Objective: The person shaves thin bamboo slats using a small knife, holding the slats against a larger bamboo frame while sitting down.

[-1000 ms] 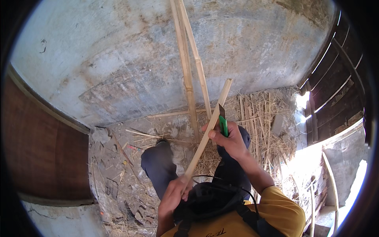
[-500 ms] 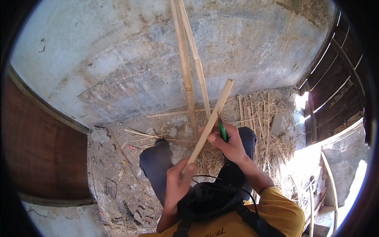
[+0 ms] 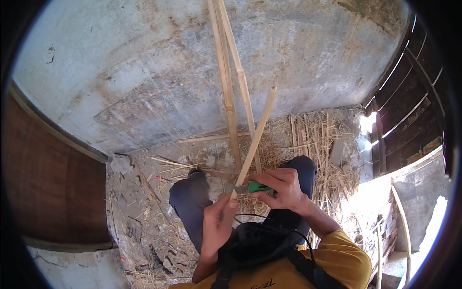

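Observation:
A pale split bamboo strip [image 3: 260, 130] slants up and away in front of me, its near end gripped in my left hand [image 3: 217, 222] between thumb and fingers. My right hand [image 3: 285, 189] is closed around the green handle of a knife [image 3: 259, 187]. The knife's short grey blade lies across the bamboo just above my left fingertips and appears to touch it. Part of the handle is covered by my right fingers, and the strip's lowest end is hidden in my left hand.
Two long bamboo poles [image 3: 225, 82] lean on the stained wall [image 3: 159, 62]. Straw and shavings [image 3: 322, 149] litter the floor on the right, with rubble [image 3: 168, 262] at lower left. My knees [image 3: 190, 200] flank the work. A brown panel [image 3: 53, 178] stands at left.
My right hand has slid down the bamboo strip toward my left hand, and the knife has turned from upright to crosswise. The strip's far end has shifted slightly left and up.

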The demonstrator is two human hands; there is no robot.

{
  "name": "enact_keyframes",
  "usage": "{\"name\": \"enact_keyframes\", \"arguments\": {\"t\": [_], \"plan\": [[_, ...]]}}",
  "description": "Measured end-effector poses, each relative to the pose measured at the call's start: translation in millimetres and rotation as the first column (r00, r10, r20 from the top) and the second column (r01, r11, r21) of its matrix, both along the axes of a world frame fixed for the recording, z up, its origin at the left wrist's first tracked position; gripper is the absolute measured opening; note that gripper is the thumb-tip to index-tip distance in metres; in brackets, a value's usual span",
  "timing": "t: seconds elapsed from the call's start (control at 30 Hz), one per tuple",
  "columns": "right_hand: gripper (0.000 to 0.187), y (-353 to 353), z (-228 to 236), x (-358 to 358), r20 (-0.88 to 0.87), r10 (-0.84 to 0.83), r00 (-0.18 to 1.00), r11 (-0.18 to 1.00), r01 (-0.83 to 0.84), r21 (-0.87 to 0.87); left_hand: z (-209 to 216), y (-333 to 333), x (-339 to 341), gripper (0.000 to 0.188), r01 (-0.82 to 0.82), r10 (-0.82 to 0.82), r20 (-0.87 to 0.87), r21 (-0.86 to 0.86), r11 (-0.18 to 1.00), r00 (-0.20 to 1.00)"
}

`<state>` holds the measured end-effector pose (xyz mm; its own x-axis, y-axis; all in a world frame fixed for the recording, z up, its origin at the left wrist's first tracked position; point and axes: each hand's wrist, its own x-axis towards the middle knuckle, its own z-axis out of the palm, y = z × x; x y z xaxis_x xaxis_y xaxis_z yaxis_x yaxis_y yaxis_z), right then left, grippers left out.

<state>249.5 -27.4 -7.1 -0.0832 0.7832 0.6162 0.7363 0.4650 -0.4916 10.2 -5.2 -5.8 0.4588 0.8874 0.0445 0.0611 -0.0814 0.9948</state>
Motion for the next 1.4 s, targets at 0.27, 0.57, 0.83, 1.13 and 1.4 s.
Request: {"name": "enact_keyframes", "arguments": {"t": [0.27,0.57,0.83,1.13,1.4], "plan": [[0.045,-2.1,7.9,-0.9,0.040,-0.013,0.999,1.000,0.013,0.013,11.8,-6.6,1.9,0.032,-0.053,0.053,-0.009,-0.034,0.998,0.999],[0.045,-4.6,7.5,-1.6,0.065,-0.012,0.998,1.000,0.011,0.015,7.7,-6.3,-1.7,0.033,-0.011,0.009,-0.026,-0.066,0.998,1.000],[0.044,-8.2,14.3,-8.3,0.126,-0.090,0.988,0.996,0.087,0.026,11.4,-8.3,-2.0,0.029,-0.044,0.043,-0.015,-0.085,0.995,0.999],[0.044,-10.1,16.3,-11.2,0.130,-0.136,0.982,0.990,0.129,0.059,20.0,-10.5,1.2,0.026,-0.040,0.038,-0.025,-0.089,0.995,0.999],[0.041,-7.0,20.5,-10.6,0.128,-0.163,0.978,0.985,0.154,0.075,20.7,-11.6,-2.6,0.025,-0.041,0.036,-0.045,-0.132,0.990,0.998]]}}
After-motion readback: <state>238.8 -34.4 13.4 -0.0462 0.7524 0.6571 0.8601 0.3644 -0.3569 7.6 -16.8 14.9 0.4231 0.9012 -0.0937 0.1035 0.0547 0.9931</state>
